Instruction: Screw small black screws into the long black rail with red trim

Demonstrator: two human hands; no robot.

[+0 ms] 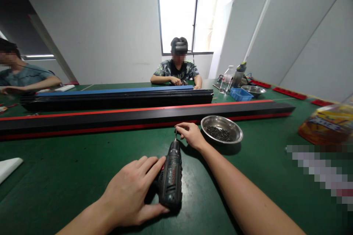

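Observation:
A black cordless drill (172,178) lies on its side on the green table, its bit pointing away from me. My left hand (135,187) is wrapped around its handle, thumb at the rear of the body. At the tip of the bit, my right hand (191,134) is closed in a pinch; whatever sits between the fingertips is too small to make out. Just right of that hand stands a steel bowl (237,137) with many small dark screws (219,134) in it. Beyond the bit runs a long black bar with red edges (138,116).
Behind the red-edged bar lies a black and blue bar (124,99). A co-worker (178,68) sits opposite, another person (27,75) at far left. A blue basket (241,94), bottle (226,79) and second bowl (253,90) stand back right. A yellow-orange bag (328,125) is at right.

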